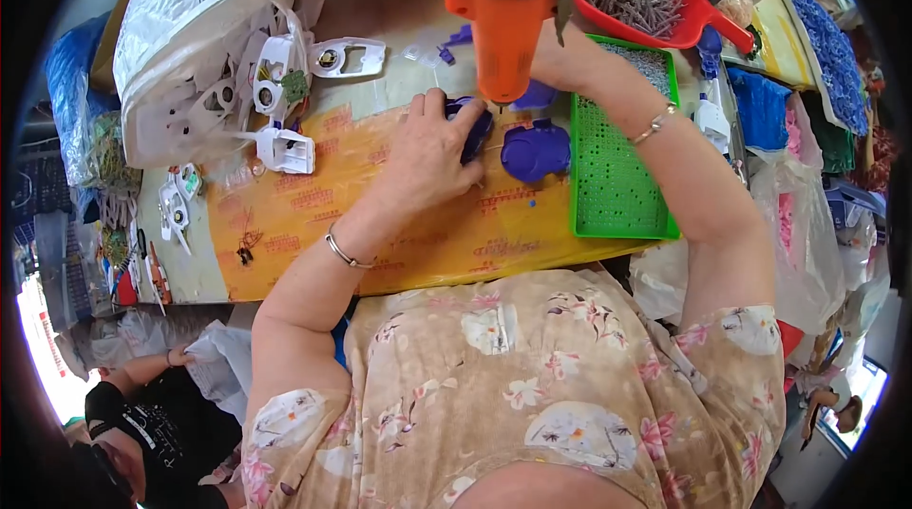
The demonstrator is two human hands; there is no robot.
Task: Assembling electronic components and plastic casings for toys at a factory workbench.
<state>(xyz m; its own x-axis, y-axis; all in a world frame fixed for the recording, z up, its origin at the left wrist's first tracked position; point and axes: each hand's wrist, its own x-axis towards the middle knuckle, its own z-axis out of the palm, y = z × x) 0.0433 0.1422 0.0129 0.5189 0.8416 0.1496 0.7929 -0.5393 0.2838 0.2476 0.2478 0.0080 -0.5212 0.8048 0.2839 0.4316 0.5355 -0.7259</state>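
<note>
My left hand (432, 148) is closed round a dark purple plastic part (478, 134) on the yellow-covered worktop, thumb and fingers at its sides. An orange power tool (513, 25), like an electric screwdriver, points down just right of that hand, its tip near the part. My right hand (553, 58) reaches in behind the tool; its fingers are hidden, so I cannot see what they hold. Beside the left hand's part lies a rounded purple shell (535, 150), with another purple piece (534, 96) just beyond it.
A green perforated tray (622, 224) with small metal bits lies under my right forearm. A red scoop (698, 10) of screws stands beyond. White plastic housings (285, 150) and a plastic bag (195, 25) occupy the left. Another person (161, 424) is at lower left.
</note>
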